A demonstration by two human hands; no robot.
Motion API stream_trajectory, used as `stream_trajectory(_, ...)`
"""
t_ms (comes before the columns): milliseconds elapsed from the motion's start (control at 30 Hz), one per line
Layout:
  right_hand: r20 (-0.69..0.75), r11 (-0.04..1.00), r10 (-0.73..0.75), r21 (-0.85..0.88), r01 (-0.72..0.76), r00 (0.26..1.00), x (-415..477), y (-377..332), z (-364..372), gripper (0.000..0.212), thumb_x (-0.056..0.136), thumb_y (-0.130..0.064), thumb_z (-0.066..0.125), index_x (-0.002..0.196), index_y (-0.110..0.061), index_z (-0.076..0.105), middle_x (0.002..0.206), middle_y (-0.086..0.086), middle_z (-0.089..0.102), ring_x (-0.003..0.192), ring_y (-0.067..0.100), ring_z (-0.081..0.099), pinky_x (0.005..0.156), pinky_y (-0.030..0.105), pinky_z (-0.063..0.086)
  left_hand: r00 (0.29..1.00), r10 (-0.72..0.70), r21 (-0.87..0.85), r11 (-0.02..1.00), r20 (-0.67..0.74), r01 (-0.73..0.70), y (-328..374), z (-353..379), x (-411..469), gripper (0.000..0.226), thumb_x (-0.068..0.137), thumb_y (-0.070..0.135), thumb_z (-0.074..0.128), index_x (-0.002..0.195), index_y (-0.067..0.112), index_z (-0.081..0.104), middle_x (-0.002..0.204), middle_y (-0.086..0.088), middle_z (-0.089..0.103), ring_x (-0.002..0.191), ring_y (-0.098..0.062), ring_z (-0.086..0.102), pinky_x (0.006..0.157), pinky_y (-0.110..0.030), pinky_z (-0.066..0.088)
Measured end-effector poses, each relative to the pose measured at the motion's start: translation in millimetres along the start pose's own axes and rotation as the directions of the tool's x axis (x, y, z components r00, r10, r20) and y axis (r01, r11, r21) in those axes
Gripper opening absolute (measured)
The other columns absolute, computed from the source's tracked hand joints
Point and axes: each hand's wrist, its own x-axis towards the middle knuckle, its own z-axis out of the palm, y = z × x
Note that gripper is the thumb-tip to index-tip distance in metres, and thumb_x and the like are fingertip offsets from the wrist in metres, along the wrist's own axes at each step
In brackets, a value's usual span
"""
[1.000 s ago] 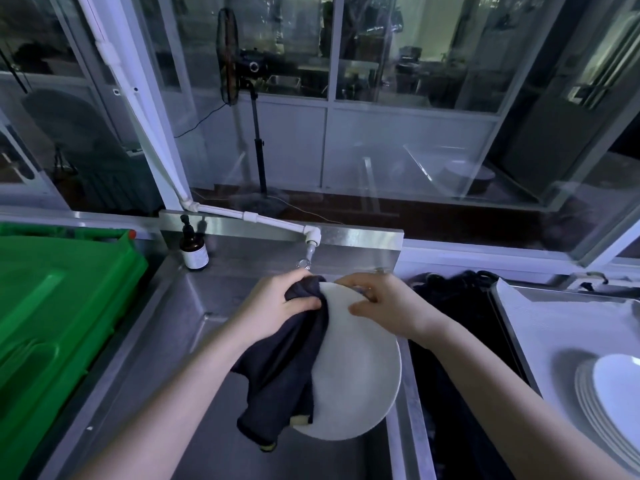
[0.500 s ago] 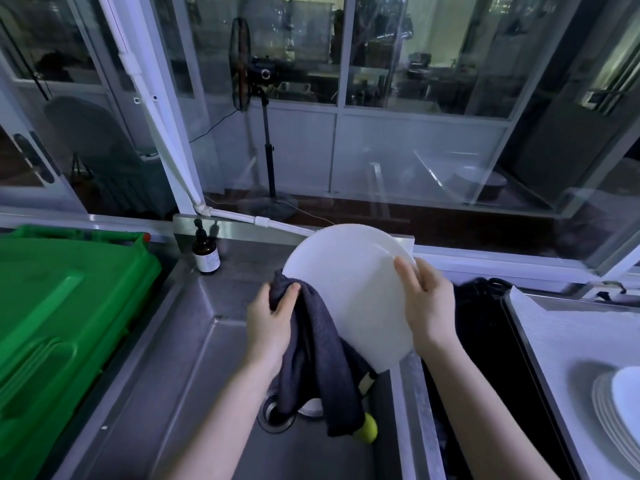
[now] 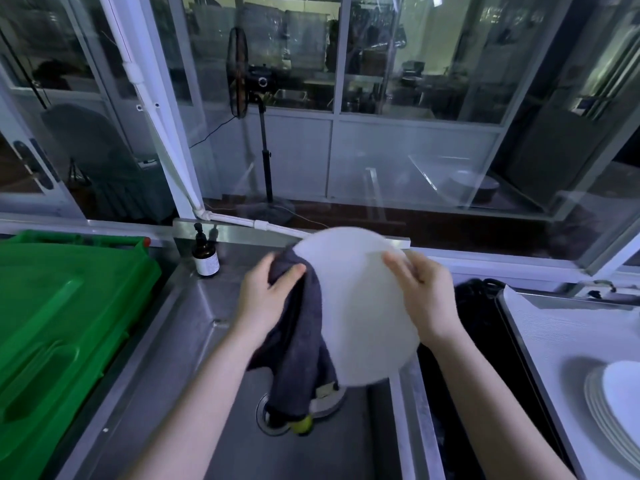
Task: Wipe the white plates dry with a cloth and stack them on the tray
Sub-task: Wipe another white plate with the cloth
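1. Head view: a round white plate (image 3: 360,313) is held up at a tilt above the right half of the stainless steel sink (image 3: 207,327). Its top edge covers part of the sink's back rim.
2. The left hand (image 3: 265,296) grips a dark grey cloth (image 3: 298,344) against the plate's left edge. Its fingers (image 3: 289,273) are curled tight on the fabric, and the rest of the cloth hangs down into the basin.
3. The right hand (image 3: 424,294) holds the plate's right edge with its fingers (image 3: 398,268) closed over the near face. They are blurred, and the thumb cannot be made out.
4. The hanging cloth hides part of the round metal drain (image 3: 270,415) in the sink floor. A small yellow-green ball (image 3: 302,426) shows at the cloth's lower end, and a pale dish (image 3: 329,403) lies in the basin beneath the plate.
5. A brown pump bottle with a white label (image 3: 206,259) stands at the sink's back left corner. A white plastic pipe (image 3: 242,221) runs along the back rim above it, towards the plate.
6. A green plastic bin lid (image 3: 52,323) lies against the sink's left edge.
7. A black bundle (image 3: 478,317) fills the gap beside the sink's right edge. Beyond it is a white rectangular tray (image 3: 571,323), which carries a stack of white plates (image 3: 613,410) at its near right, cut off by the frame.
8. A black pedestal fan (image 3: 239,74) stands behind the glass panes.
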Motion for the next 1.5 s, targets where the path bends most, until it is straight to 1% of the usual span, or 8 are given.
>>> stream_trajectory(167,-0.308,0.921,0.322,0.321,-0.221,0.895,-31,1,44,0.04,0.098,-0.035,0.054,0.065,-0.017,0.042,0.057,-0.01,0.043,0.058,0.008,0.036,0.06,0.031,0.033,0.837,-0.448,-0.34,0.876,-0.313,0.342,-13,30,-30,0.016,0.091,0.038,0.066,0.086,0.024,0.062,0.097,-0.003,0.071,0.096,-0.023,0.067,0.09,-0.042,0.054)
stream_trajectory(367,0.226,0.989,0.063,0.119,-0.092,0.972,3,-1,-15,0.02,0.085,-0.04,0.075,0.094,-0.024,0.068,0.078,-0.004,0.075,0.072,0.014,0.07,0.068,0.034,0.053,0.984,0.002,-0.003,1.0,-0.181,-0.003,-1,-7,-8,0.011,0.087,0.027,0.07,0.084,0.02,0.064,0.078,0.014,0.07,0.074,0.001,0.063,0.072,-0.02,0.048)
stream_trajectory(500,0.437,0.928,-0.137,-0.257,0.27,0.889,19,-18,-9,0.047,0.088,-0.047,0.068,0.061,-0.019,0.041,0.053,-0.007,0.038,0.053,0.008,0.037,0.053,0.022,0.029,0.955,0.255,0.269,0.919,0.153,-0.289,19,-11,0,0.023,0.078,0.031,0.081,0.091,0.027,0.063,0.078,0.019,0.066,0.073,0.003,0.059,0.064,-0.007,0.04)
stream_trajectory(633,0.371,0.897,-0.295,-0.211,0.389,0.881,8,-17,4,0.055,0.095,-0.032,0.065,0.056,-0.027,0.026,0.049,-0.006,0.029,0.051,0.008,0.031,0.05,0.02,0.027,0.926,0.252,0.238,0.916,0.282,-0.322,25,-8,0,0.021,0.078,0.03,0.081,0.092,0.033,0.065,0.077,0.022,0.066,0.07,0.008,0.058,0.067,-0.009,0.042)
stream_trajectory(867,-0.017,1.0,0.0,0.008,0.0,1.0,0,8,0,0.054,0.097,-0.039,0.058,0.063,-0.01,0.027,0.053,-0.01,0.025,0.053,0.008,0.023,0.048,0.024,0.018,0.993,-0.08,-0.094,0.993,-0.085,0.072,-4,-4,-18,0.01,0.091,0.022,0.068,0.082,0.024,0.063,0.078,0.015,0.071,0.075,-0.003,0.064,0.073,-0.026,0.046)
stream_trajectory(1133,0.388,0.879,-0.34,-0.192,0.436,0.857,-5,-8,12,0.054,0.094,-0.031,0.066,0.055,-0.029,0.028,0.048,-0.007,0.028,0.053,0.008,0.029,0.051,0.02,0.027,0.869,0.205,0.211,0.921,0.451,-0.327,21,-3,-2,0.032,0.074,0.027,0.085,0.086,0.047,0.063,0.075,0.022,0.065,0.069,0.009,0.055,0.069,-0.008,0.04)
stream_trajectory(1333,-0.055,1.0,0.012,-0.023,-0.014,0.998,-9,2,10,0.054,0.097,-0.039,0.059,0.058,-0.019,0.027,0.049,-0.008,0.026,0.052,0.009,0.023,0.049,0.024,0.019,0.998,-0.064,-0.043,0.997,-0.002,0.063,-5,-7,-4,0.008,0.088,0.029,0.072,0.09,0.024,0.067,0.086,0.012,0.073,0.089,-0.008,0.067,0.086,-0.029,0.05)
stream_trajectory(1500,-0.313,0.895,0.404,0.329,-0.301,0.859,-46,10,50,0.052,0.1,-0.039,0.052,0.054,-0.024,0.033,0.048,-0.012,0.036,0.051,0.007,0.029,0.056,0.032,0.028,0.833,-0.43,-0.335,0.887,-0.349,0.318,-24,20,-35,0.014,0.089,0.037,0.069,0.083,0.026,0.063,0.087,0.005,0.07,0.092,-0.022,0.068,0.079,-0.034,0.053)
